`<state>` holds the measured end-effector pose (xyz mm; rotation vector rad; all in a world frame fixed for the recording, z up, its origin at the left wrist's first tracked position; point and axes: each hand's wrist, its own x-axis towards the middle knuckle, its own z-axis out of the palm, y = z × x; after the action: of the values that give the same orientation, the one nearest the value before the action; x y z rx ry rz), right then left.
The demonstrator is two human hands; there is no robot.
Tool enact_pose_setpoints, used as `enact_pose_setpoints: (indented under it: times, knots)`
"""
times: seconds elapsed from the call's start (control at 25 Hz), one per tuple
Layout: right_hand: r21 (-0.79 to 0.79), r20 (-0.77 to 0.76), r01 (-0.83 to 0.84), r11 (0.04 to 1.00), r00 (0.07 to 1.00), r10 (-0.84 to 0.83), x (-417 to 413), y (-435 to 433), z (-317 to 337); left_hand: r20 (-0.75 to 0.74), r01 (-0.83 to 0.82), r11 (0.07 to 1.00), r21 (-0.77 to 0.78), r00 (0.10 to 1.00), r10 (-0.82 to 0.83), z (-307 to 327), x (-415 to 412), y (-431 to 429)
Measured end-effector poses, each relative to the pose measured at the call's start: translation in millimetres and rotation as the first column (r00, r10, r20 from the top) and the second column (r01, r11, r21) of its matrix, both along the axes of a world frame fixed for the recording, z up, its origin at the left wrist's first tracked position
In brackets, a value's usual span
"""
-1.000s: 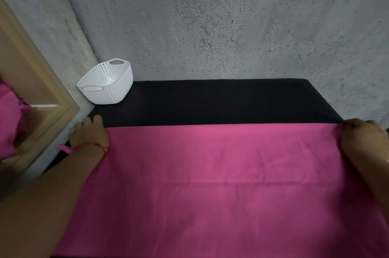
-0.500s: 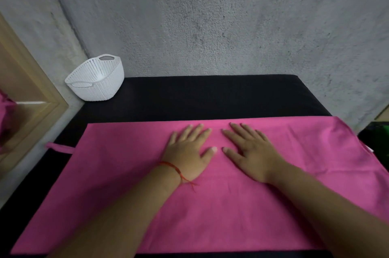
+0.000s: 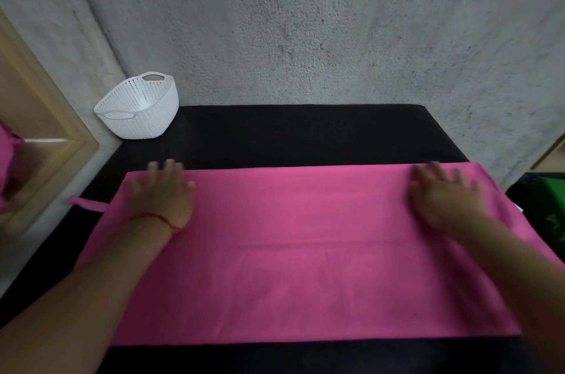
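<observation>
At the far corners of the crosswise pink towel [image 3: 305, 266], left hand [image 3: 162, 199] and right hand [image 3: 443, 199] press flat, fingers [image 3: 168, 168] straight.

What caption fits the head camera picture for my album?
Left hand and right hand lie flat on a pink towel spread over a black surface, white basket behind.
</observation>
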<state>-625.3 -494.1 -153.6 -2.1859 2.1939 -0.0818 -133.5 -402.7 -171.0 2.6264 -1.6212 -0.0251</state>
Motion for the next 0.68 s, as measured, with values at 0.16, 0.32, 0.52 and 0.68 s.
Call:
enact_pose_setpoints:
  times: [0.16, 0.32, 0.52, 0.68]
  knots:
    - [0.062, 0.127, -0.473, 0.879, 0.877, 0.463, 132.1, 90.7, -15.6, -0.126, 0.376, 0.926, -0.039, 0.917, -0.378, -8.3, -170.3, 35.2]
    - [0.036, 0.100, -0.282, 0.959, 0.955, 0.278, 33.4, 96.4, -23.7, -0.009, 0.261, 0.965, -0.024, 0.965, -0.261, -25.6, -83.6, 91.8]
    - [0.096, 0.034, 0.133, 0.986, 0.990, -0.137, -126.8, 98.4, -11.6, -0.122, -0.037, 0.999, -0.005, 0.992, 0.036, -21.0, 46.7, 151.7]
    - [-0.035, 0.023, -0.110, 0.993, 0.994, 0.111, -28.5, 122.1, 2.6, -0.057, -0.033, 0.999, -0.025, 0.998, 0.032, -6.3, -46.6, 133.2]
